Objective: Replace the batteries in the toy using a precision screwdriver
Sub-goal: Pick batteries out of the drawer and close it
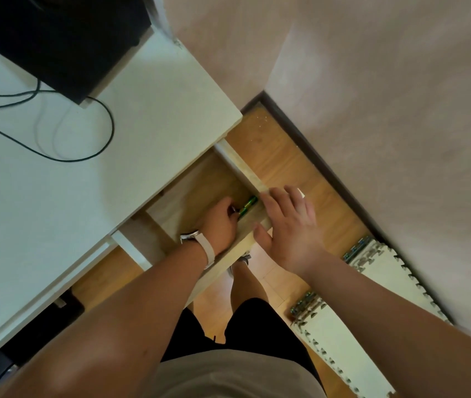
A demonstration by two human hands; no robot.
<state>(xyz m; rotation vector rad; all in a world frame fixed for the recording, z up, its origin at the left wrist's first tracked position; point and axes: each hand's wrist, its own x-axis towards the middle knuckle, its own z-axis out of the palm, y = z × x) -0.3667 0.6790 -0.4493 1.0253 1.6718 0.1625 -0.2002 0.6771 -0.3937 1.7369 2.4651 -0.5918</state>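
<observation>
Your left hand (220, 222) is sitting inside the drawer (200, 188), fingers curled at the near end of the batteries (248, 205), which are lying lengthwise away from them in its corner; grip unclear. Your right hand (286, 225) is resting flat and empty there.

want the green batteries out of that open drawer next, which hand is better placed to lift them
Left. The left hand is inside the open wooden drawer, fingers curled round the end of the green cylindrical batteries. The right hand lies open on the drawer's rim, outside it.
</observation>
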